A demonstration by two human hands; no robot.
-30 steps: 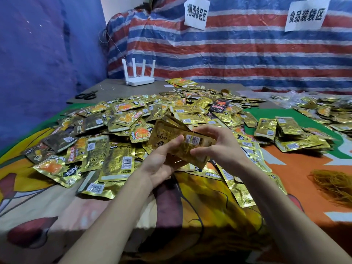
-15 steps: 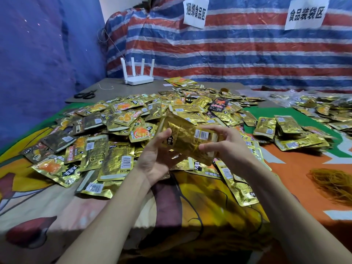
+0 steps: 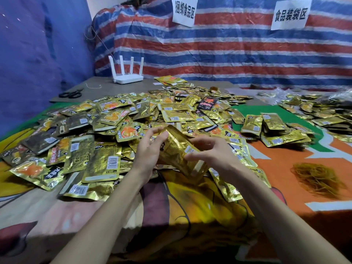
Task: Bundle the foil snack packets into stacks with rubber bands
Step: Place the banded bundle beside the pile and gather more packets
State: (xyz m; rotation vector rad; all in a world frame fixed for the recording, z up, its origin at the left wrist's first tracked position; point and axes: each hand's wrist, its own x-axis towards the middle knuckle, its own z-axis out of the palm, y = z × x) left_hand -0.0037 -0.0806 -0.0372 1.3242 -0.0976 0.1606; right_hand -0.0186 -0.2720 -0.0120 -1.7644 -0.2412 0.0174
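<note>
Fingers (image 3: 153, 132) of the left hand (image 3: 149, 149) are curling round the far end of a stack of gold foil packets (image 3: 179, 149), thumb lying along its top edge. It is gripping the stack, which is tilting down toward the person just above the table's near middle. The right hand (image 3: 213, 151) is reaching in from the other side w/ fingers spread and lightly bent, thumb tip pressing on the stack's face beside the barcode, other fingers arching over the upper edge. Can't tell whether it is actually clamping. Under and behind both hands the loose packets (image 3: 106, 122) are lying in a wide heap, mostly gold, w/ one black packet (image 3: 206, 103) toward the back. To the right, banded bundles (image 3: 266, 126) are sitting in a small group, apart from the heap. Nearer on that side, a tangle of rubber bands (image 3: 316, 178) is resting on the printed cloth (image 3: 282, 161), well apart from the hands. At the back left a white router (image 3: 127, 78) is standing w/ four antennas up, and black scissors (image 3: 71, 93) are lying nearby. Behind everything a striped tarp (image 3: 228, 54) is hanging, w/ two paper signs (image 3: 183, 11) stuck to it.
</note>
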